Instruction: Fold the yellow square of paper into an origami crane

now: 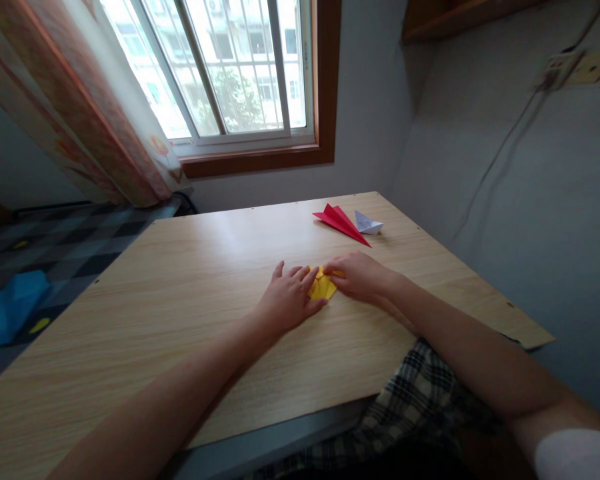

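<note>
Yellow paper (323,288), one piece, lies on the table (200,280), partly hidden by two hands: left hand (291,295) with fingers spread, right hand (356,273) pinching its edge. Beyond sit one red paper plane (341,223) and one white paper boat (369,225); one blue object (13,307) is cut off.

Single cam, worn on the person's head, looks fwd & down over the tabletop (190,267) from its near side. Faces the window (250,67) beyond the far edge, w/ the R wall (510,167) along one side & a curtain (95,100) at upper L. Wide view: L hand (287,297) & R hand (363,272) sit abt ctr, mid-range; forearms (205,373) run in close from lower L & lower R.
</note>
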`<state>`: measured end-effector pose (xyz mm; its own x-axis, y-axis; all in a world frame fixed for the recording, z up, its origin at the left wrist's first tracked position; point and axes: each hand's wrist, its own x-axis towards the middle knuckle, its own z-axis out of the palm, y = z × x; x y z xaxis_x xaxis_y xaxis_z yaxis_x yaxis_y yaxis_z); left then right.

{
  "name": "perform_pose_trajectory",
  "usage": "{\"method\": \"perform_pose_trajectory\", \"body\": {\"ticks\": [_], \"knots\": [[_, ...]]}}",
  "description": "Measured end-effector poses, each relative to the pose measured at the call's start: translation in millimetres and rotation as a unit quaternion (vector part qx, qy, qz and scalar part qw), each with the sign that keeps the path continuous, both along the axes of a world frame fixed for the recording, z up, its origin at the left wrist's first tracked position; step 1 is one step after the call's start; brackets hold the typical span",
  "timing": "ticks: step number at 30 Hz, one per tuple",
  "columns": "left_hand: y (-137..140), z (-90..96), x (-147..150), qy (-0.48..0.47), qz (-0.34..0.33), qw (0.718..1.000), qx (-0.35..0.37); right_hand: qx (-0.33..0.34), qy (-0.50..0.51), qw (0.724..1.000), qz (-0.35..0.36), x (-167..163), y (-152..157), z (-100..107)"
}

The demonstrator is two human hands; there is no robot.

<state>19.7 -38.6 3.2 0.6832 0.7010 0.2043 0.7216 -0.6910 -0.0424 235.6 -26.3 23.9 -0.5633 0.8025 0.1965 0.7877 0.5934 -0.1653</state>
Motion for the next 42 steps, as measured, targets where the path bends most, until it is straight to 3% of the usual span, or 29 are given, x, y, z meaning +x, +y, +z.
{"method": "perform_pose_trajectory", "body": {"ticks": [9, 17, 29, 42], "knots": [[4, -9.0, -2, -0.060, 0.021, 0.998, -0.011, 0.043, 0.062, 0.996, -0.041, 3, 5, -2], [5, -11.7, -2, -0.058, 0.022, 0.998, -0.031, 0.022, 0.083, 0.996, 0.008, 8, 11, -8], [8, -18.7, -4, -0.032, 0.022, 0.999, -0.003, 0.005, 0.068, 0.998, -0.007, 6, 15, -11], [10, -16.4, -3, -0.052, 0.047, 0.993, -0.098, -0.010, 0.050, 0.999, -0.007, 8, 24, -19]]}}
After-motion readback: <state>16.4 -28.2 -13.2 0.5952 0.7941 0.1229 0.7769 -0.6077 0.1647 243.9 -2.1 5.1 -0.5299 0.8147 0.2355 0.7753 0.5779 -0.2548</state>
